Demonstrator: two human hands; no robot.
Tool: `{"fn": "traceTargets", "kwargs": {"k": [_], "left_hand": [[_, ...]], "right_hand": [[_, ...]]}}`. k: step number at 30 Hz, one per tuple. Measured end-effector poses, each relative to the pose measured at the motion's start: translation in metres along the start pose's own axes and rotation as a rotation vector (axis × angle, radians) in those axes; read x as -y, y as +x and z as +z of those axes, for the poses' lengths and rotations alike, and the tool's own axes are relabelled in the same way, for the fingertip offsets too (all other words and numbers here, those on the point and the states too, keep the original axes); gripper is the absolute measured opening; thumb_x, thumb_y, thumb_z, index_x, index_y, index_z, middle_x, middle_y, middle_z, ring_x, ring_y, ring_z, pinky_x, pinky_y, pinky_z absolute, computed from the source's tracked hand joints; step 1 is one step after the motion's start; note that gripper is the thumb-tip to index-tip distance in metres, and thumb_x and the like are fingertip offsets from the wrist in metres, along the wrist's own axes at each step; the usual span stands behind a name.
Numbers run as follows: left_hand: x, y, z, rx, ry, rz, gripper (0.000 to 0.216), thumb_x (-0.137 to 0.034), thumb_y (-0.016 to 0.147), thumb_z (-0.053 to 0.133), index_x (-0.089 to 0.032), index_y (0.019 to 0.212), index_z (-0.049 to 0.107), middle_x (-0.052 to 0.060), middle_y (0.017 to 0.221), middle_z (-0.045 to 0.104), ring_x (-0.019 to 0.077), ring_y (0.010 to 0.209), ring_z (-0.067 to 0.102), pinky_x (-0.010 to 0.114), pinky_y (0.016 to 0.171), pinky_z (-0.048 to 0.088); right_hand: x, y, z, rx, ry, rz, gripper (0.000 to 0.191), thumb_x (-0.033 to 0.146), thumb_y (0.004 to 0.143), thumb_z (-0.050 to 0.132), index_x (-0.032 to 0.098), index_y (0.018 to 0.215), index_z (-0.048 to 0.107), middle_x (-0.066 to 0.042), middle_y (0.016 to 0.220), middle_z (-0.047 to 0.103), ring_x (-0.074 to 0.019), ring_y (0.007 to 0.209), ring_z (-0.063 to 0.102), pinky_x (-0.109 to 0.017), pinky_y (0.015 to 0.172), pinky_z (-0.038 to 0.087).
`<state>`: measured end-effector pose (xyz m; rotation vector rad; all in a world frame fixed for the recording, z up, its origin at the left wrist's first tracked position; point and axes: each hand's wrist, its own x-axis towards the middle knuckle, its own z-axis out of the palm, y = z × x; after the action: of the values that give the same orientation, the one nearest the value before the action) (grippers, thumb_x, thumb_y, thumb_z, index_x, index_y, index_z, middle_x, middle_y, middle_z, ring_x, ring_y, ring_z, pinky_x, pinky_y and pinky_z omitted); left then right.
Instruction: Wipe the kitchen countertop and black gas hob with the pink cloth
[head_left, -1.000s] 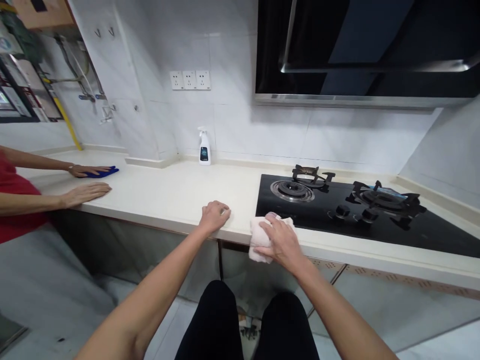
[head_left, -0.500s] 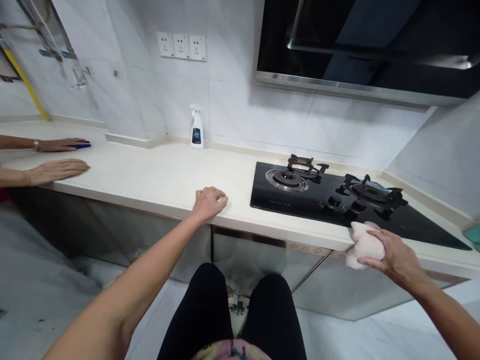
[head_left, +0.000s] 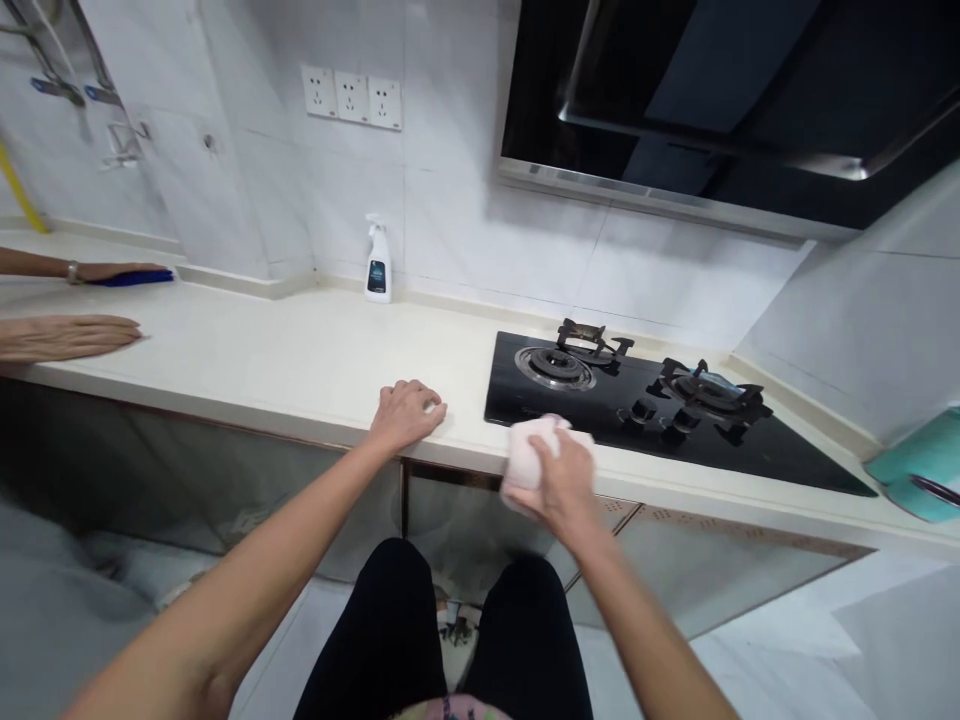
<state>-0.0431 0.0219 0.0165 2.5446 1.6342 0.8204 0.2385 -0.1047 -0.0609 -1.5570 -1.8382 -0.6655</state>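
My right hand (head_left: 566, 475) grips a pale pinkish-white cloth (head_left: 523, 465), bunched over the front edge of the cream countertop (head_left: 322, 365). The cloth lies just in front of the left corner of the black gas stove (head_left: 615, 405). My left hand (head_left: 409, 412) rests on the counter near its front edge, left of the stove. Its fingers are curled in, with a small gap between thumb and forefinger and nothing visible in it. Toward the wall stands a white spray bottle (head_left: 378, 265) with a dark label.
At the far left another person's hand (head_left: 71, 338) lies flat on the counter; their other hand holds a blue cloth (head_left: 139, 277). A black range hood (head_left: 675, 110) overhangs the stove. On the right end sits a green container (head_left: 919, 465). Wall sockets (head_left: 352, 97) are above the bottle.
My right hand has slid the cloth leftward along the counter's front edge, from the stove's middle to its left corner. My left hand stays put. The view has shifted slightly right.
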Motion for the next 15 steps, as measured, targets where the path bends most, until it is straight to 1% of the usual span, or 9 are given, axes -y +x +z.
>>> {"fn": "traceTargets", "kwargs": {"k": [2,3,4,5,6,8,10,13,15], "left_hand": [[0.003,-0.001,0.000,-0.006,0.020,0.011,0.035,-0.043,0.095,0.051,-0.024,0.100,0.080,0.011,0.123,0.075,0.0344,0.120,0.060,0.052,0.105,0.038],[0.005,0.000,0.000,-0.004,0.024,0.015,0.036,-0.043,0.095,0.050,-0.025,0.101,0.080,0.010,0.123,0.075,0.0341,0.121,0.060,0.052,0.105,0.038],[0.007,0.000,0.000,0.000,0.023,0.017,0.035,-0.043,0.094,0.050,-0.025,0.100,0.080,0.010,0.124,0.075,0.0340,0.121,0.060,0.052,0.105,0.038],[0.009,0.001,0.000,0.006,0.021,0.018,0.035,-0.043,0.094,0.049,-0.025,0.100,0.079,0.010,0.124,0.075,0.0340,0.122,0.060,0.051,0.105,0.038],[0.010,0.002,0.000,0.011,0.016,0.018,0.036,-0.043,0.094,0.049,-0.025,0.100,0.079,0.009,0.124,0.075,0.0340,0.122,0.060,0.051,0.105,0.038],[0.012,0.004,0.000,0.020,0.005,0.012,0.037,-0.044,0.094,0.048,-0.026,0.100,0.079,0.009,0.125,0.075,0.0342,0.123,0.061,0.051,0.105,0.038],[0.013,0.006,0.000,0.034,-0.002,0.005,0.038,-0.045,0.094,0.047,-0.026,0.100,0.079,0.008,0.125,0.076,0.0346,0.124,0.060,0.051,0.105,0.038],[0.012,0.008,0.000,0.051,0.005,0.000,0.039,-0.046,0.093,0.046,-0.026,0.100,0.079,0.008,0.127,0.075,0.0356,0.125,0.060,0.053,0.106,0.038],[0.011,0.008,-0.001,0.059,0.012,-0.003,0.039,-0.045,0.093,0.046,-0.026,0.101,0.079,0.008,0.127,0.075,0.0363,0.126,0.060,0.053,0.107,0.038]], "right_hand": [[0.044,0.016,0.013,-0.031,0.001,-0.017,0.085,0.061,0.064,0.090,0.025,0.135,0.063,-0.022,0.142,0.053,-0.0404,0.119,0.052,-0.057,0.102,0.040],[0.056,0.020,0.016,-0.050,0.003,-0.018,0.084,0.057,0.063,0.092,0.026,0.135,0.063,-0.021,0.143,0.052,-0.0398,0.119,0.052,-0.057,0.102,0.040],[0.062,0.023,0.016,-0.051,0.008,-0.034,0.083,0.054,0.064,0.094,0.026,0.135,0.062,-0.021,0.144,0.052,-0.0390,0.120,0.052,-0.056,0.103,0.040],[0.061,0.023,0.015,-0.042,0.020,-0.065,0.082,0.050,0.065,0.094,0.027,0.136,0.061,-0.020,0.145,0.051,-0.0380,0.121,0.052,-0.055,0.103,0.040],[0.054,0.021,0.011,-0.025,0.036,-0.111,0.082,0.048,0.066,0.094,0.028,0.138,0.059,-0.019,0.147,0.050,-0.0369,0.123,0.052,-0.053,0.103,0.041],[0.027,0.011,-0.002,0.018,0.067,-0.201,0.081,0.045,0.070,0.093,0.029,0.141,0.057,-0.018,0.149,0.048,-0.0349,0.128,0.051,-0.050,0.104,0.042],[-0.013,-0.004,-0.017,0.040,0.078,-0.227,0.079,0.044,0.072,0.091,0.029,0.141,0.057,-0.017,0.148,0.049,-0.0342,0.132,0.050,-0.049,0.106,0.042],[-0.082,-0.030,-0.042,0.080,0.051,-0.150,0.073,0.048,0.076,0.088,0.025,0.138,0.059,-0.018,0.145,0.052,-0.0355,0.134,0.050,-0.051,0.107,0.043],[-0.131,-0.048,-0.059,0.135,0.010,-0.060,0.075,0.054,0.076,0.086,0.022,0.138,0.060,-0.019,0.142,0.054,-0.0367,0.133,0.051,-0.051,0.107,0.043]]}}
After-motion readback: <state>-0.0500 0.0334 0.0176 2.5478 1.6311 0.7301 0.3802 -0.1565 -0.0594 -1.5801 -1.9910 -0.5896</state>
